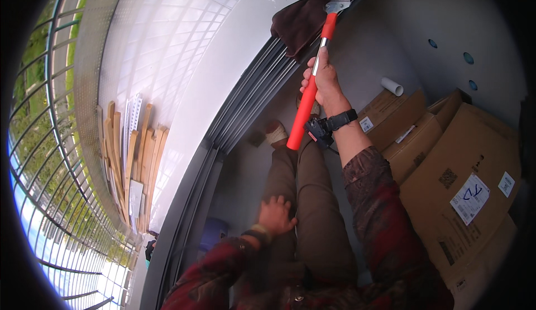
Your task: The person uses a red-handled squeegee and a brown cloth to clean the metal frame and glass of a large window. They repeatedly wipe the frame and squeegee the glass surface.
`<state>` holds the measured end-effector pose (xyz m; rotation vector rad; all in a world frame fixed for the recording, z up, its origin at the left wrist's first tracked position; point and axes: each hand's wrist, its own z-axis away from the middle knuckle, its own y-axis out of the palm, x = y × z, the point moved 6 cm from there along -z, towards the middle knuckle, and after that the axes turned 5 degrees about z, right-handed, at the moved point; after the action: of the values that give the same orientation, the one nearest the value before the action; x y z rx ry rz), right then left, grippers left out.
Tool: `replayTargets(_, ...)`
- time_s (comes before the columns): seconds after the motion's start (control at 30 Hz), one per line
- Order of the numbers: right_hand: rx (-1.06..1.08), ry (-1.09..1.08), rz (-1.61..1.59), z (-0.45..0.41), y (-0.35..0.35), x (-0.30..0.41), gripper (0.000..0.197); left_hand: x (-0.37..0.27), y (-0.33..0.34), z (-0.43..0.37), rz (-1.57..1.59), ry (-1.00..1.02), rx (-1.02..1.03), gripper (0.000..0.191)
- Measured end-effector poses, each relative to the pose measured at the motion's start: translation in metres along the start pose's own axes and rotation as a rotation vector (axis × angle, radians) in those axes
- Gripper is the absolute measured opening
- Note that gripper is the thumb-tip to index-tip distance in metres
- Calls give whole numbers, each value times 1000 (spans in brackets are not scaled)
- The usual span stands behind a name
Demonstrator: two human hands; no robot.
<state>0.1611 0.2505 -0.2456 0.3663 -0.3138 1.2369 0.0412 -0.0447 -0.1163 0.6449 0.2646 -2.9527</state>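
My right hand (324,77) grips a long-handled scraper (307,104) by its red and silver handle, the thumb lying along the shaft. At the far end, the metal scraper head (337,6) is over the dark sliding-door track (247,90), close to a dark brown cloth (299,25) draped across the rails. A black device is strapped to my right wrist. My left hand (276,215) rests on my left thigh with its fingers spread, holding nothing.
Flattened cardboard boxes (465,176) lean to my right, with a short white pipe piece (392,86) by them. Beyond the track, wooden strips (140,159) lie on the balcony floor, bounded by a metal railing (50,79). A blue container (214,232) stands near my left arm.
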Motion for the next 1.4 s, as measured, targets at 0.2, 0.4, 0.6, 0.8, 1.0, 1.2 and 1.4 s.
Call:
replayTargets(0.2, 80, 59, 7, 41, 17, -56, 53, 1, -6, 2, 39, -16, -5, 49)
replayTargets(0.4, 153, 144, 24, 80, 24, -117, 48, 1, 0, 0, -17, -1, 43, 56)
replayTargets(0.6, 337, 279, 42, 111, 35, -164, 48, 2, 7, 4, 33, 54, -53, 53)
replayTargets(0.8, 339, 213, -2, 115, 12, -156, 48, -2, 5, 5, 58, 31, -83, 48)
replayTargets(1.0, 379, 207, -16, 129, 14, -147, 48, -2, 9, 4, 72, -62, 20, 50)
replayTargets(1.2, 244, 352, -29, 124, 40, -140, 48, 4, 20, 8, 239, 151, -283, 48)
replayTargets(1.4, 104, 392, -237, 134, 67, -128, 46, 1, 26, 8, 277, 363, -516, 36)
